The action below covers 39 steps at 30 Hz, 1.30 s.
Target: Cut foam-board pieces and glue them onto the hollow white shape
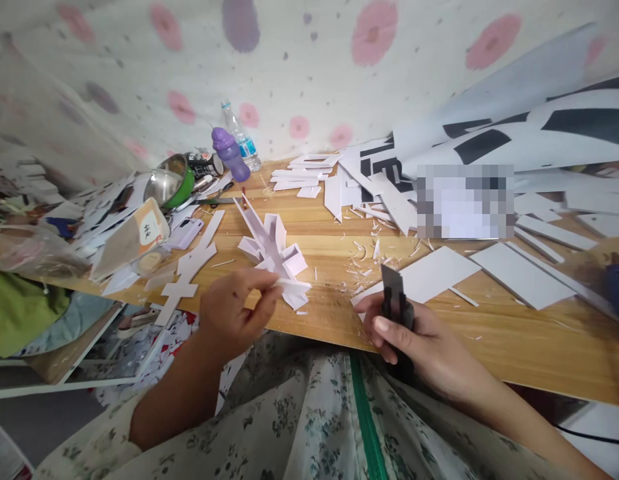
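My left hand (pixel 239 308) pinches a small white foam-board strip (pixel 296 286) between thumb and fingertips. Just beyond it, a walled white foam-board piece (pixel 275 257) with several short arms stands on the wooden table; the strip overlaps its near end, and I cannot tell whether they touch. In my right hand (pixel 412 330) is a black utility knife (pixel 393 297), its blade pointing up and away from me. A flat white cutout (pixel 196 261) of similar outline lies to the left, partly over the table edge. Flat white board sheets (pixel 436 273) lie right of the knife.
Thin white offcuts (pixel 362 257) litter the table's middle (pixel 334 250). Stacked strips (pixel 302 173), a purple bottle (pixel 230 155) and a clear water bottle (pixel 240 137) stand towards the wall. A green bowl (pixel 182 190), a phone (pixel 185 233) and a plastic box (pixel 132 240) crowd the left.
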Motion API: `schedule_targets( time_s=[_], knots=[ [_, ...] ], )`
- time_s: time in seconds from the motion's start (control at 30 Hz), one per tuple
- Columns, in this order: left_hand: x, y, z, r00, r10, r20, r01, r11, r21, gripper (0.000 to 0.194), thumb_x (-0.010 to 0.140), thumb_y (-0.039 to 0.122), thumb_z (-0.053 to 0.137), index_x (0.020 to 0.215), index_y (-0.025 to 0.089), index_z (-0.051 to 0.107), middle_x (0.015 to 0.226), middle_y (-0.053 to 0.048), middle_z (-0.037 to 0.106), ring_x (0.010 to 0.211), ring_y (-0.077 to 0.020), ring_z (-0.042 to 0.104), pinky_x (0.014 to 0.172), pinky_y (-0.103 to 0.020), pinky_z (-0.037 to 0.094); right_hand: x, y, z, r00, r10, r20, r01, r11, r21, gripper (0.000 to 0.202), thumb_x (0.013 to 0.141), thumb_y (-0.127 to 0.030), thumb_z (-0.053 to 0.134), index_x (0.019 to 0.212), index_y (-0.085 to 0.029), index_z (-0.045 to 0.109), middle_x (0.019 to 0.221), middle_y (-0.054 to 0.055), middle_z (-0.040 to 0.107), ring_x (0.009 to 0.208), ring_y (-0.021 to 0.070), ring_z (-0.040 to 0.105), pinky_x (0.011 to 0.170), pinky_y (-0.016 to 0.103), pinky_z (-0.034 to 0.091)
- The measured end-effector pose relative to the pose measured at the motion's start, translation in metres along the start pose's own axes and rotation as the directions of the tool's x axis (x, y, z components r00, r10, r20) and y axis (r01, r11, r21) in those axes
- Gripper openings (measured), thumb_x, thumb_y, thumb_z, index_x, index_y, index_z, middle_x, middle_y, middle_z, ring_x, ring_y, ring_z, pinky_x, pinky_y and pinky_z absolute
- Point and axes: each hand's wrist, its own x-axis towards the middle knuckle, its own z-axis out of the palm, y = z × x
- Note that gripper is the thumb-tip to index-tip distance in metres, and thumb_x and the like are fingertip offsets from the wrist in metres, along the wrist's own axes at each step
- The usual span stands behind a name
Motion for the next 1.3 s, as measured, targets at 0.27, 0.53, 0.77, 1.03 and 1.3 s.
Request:
schedule_targets(
  time_s=[0.27, 0.53, 0.77, 1.03, 1.3],
  knots=[
    [-0.008, 0.043, 0.039, 0.991, 0.121, 0.061, -0.071, 0.849, -0.523, 0.015, 0.074, 0.01, 0.065, 0.082, 0.021, 0.058, 0.077, -0.003, 0.069, 0.07, -0.015, 0.064, 0.069, -0.027, 0.05, 0.008, -0.015, 0.021, 0.982, -0.083, -0.167, 0.094, 0.994, 0.057, 0.035, 0.075, -0.046, 0.067, 0.09, -0.015, 0.06, 0.061, -0.002, 0.057, 0.048, 0.0082, 0.046, 0.047, 0.023, 0.036],
    [-0.011, 0.067, 0.054, 0.631, -0.056, 0.774, 0.668, -0.468, -0.579, 0.031, 0.07, 0.037, 0.074, 0.081, 0.02, 0.051, 0.069, 0.001, 0.063, 0.061, -0.0114, 0.058, 0.055, -0.022, 0.047, 0.006, -0.021, 0.011, 0.991, -0.134, -0.015, 0.135, 0.988, 0.082, 0.03, 0.074, -0.043, 0.069, 0.085, -0.016, 0.06, 0.055, -0.004, 0.055, 0.047, 0.009, 0.047, 0.047, 0.023, 0.037],
    [-0.004, 0.075, 0.059, 0.588, -0.17, 0.791, 0.548, -0.635, -0.544, 0.023, 0.071, 0.021, 0.075, 0.086, 0.019, 0.057, 0.063, 0.004, 0.059, 0.055, -0.0072, 0.053, 0.054, -0.018, 0.042, -0.008, -0.033, -0.005, 0.91, -0.4, 0.108, 0.39, 0.739, -0.549, 0.057, 0.086, -0.054, 0.051, 0.131, -0.019, 0.043, 0.094, 0.007, 0.061, 0.077, 0.017, 0.058, 0.066, 0.029, 0.044],
    [-0.002, 0.08, 0.063, 0.473, -0.213, 0.855, 0.463, -0.766, -0.446, 0.017, 0.066, 0.016, 0.076, 0.077, 0.017, 0.062, 0.067, 0.003, 0.059, 0.057, -0.0059, 0.052, 0.055, -0.017, 0.042, -0.016, -0.022, -0.018, 0.838, -0.505, 0.208, 0.325, 0.154, -0.933, 0.046, 0.092, -0.055, 0.036, 0.104, -0.016, 0.056, 0.079, 0.009, 0.065, 0.068, 0.0202, 0.057, 0.06, 0.03, 0.04],
    [-0.006, 0.081, 0.062, 0.476, -0.224, 0.85, 0.477, -0.746, -0.464, 0.023, 0.064, 0.016, 0.077, 0.083, 0.019, 0.064, 0.068, 0.003, 0.057, 0.055, -0.0069, 0.05, 0.054, -0.02, 0.04, -0.013, -0.021, -0.013, 0.811, -0.541, 0.223, 0.296, 0.051, -0.954, 0.045, 0.089, -0.056, 0.041, 0.094, -0.016, 0.06, 0.07, 0.006, 0.062, 0.062, 0.0173, 0.052, 0.058, 0.028, 0.035]
  ],
)
